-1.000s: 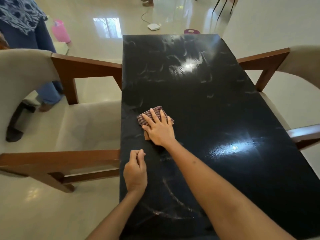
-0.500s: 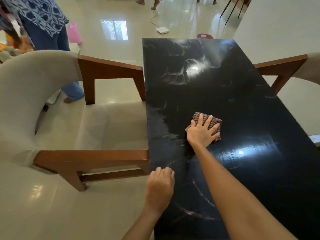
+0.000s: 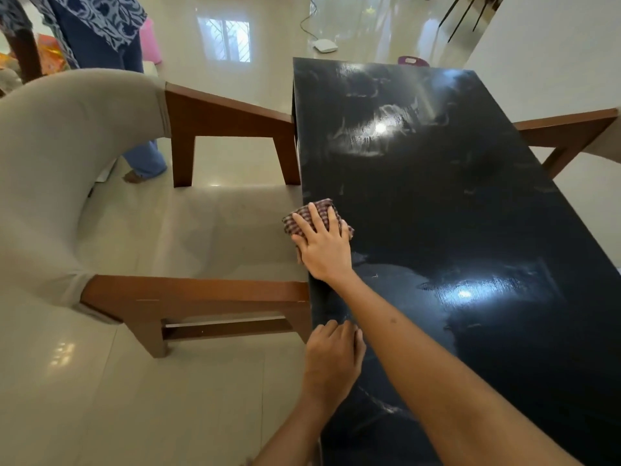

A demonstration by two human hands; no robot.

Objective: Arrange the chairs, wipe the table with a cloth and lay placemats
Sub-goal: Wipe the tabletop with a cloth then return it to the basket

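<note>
A long glossy black table [image 3: 453,203] runs away from me, streaked with wipe marks. My right hand [image 3: 322,245] lies flat with spread fingers on a folded red-checked cloth [image 3: 319,210], pressing it onto the table's left edge. My left hand [image 3: 332,359] rests on the same edge nearer to me, fingers loosely bent and holding nothing. A beige armchair [image 3: 67,183] with brown wooden arms stands against the table's left side. Part of a second chair's wooden arm [image 3: 568,129] shows on the right. No placemats are in view.
A person in a blue patterned top [image 3: 100,31] stands behind the left chair on the shiny tiled floor. A pink object [image 3: 151,38], a white device with a cable [image 3: 324,47] and thin black chair legs [image 3: 463,11] sit beyond the table's far end.
My right hand has slid the cloth leftward from the table's middle to its left edge. My left hand stays on the near left edge. The view has shifted left.
</note>
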